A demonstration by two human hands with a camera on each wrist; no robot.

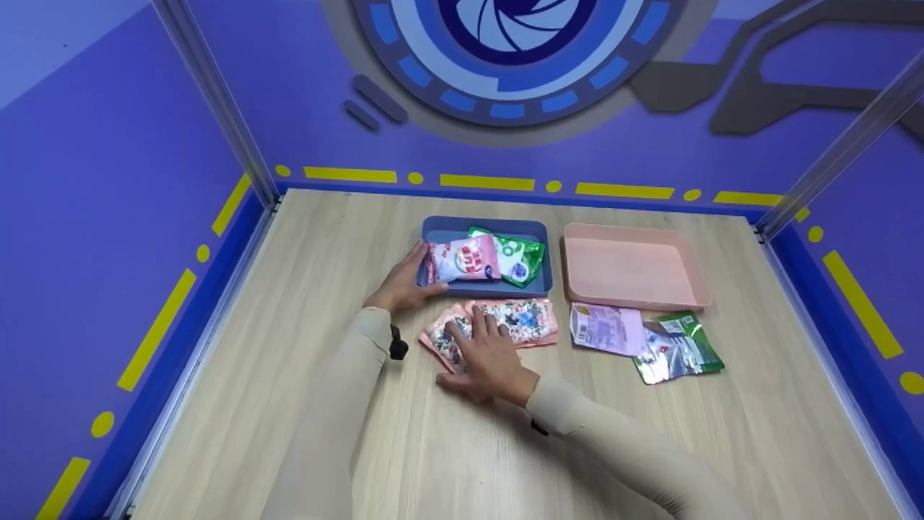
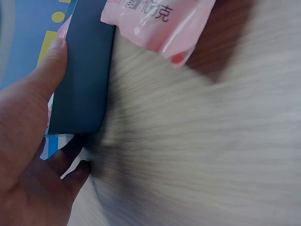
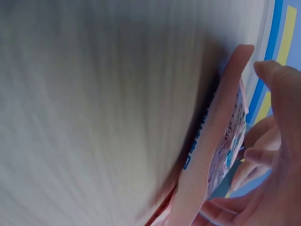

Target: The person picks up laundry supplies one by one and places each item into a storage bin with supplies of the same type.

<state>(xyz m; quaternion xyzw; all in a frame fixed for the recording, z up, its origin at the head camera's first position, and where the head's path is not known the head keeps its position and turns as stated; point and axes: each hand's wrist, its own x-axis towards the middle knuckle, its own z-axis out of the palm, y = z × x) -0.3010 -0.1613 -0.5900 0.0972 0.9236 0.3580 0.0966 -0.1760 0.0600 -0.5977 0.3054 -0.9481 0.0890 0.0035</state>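
Note:
My left hand (image 1: 406, 283) holds the front left corner of a blue tray (image 1: 484, 290), its thumb (image 2: 57, 59) along the front rim. Inside the tray, a pink-and-white packet (image 1: 462, 258) overlaps a green packet (image 1: 525, 261). Just in front lie two pink packets with floral prints, the left one (image 1: 444, 334) tilted and partly under my right hand (image 1: 491, 361), the right one (image 1: 530, 321) lying lengthwise. The fingers of my right hand rest spread on these packets. In the right wrist view, the thumb (image 3: 270, 73) stands apart from the floral packet (image 3: 225, 146).
To the right of the blue tray stands an empty pink tray (image 1: 635, 300). In front of it, a lilac packet (image 1: 608, 330) overlaps a silver-and-green packet (image 1: 682, 350). Purple panels (image 1: 469, 155) with metal corner posts (image 1: 216, 94) surround the wooden table (image 1: 332, 238).

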